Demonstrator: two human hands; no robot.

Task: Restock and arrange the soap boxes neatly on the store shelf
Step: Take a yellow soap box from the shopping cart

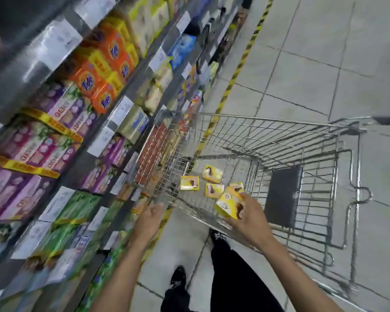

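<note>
Right hand [249, 212] clamped on yellow soap box [229, 204] above cart [279, 121]. Four more boxes [212, 174] lie on cart floor. Left hand [149, 218] at cart rim, can't tell grip. I judge shelf [79, 163] restocking unfinished.

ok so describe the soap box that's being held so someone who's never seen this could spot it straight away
Find the wire shopping cart beside the store shelf, with small yellow soap boxes lying on its floor. At the cart's near edge, the right hand grips one more yellow box. It alone is held up off the floor and tilted, with fingers around it.
</note>
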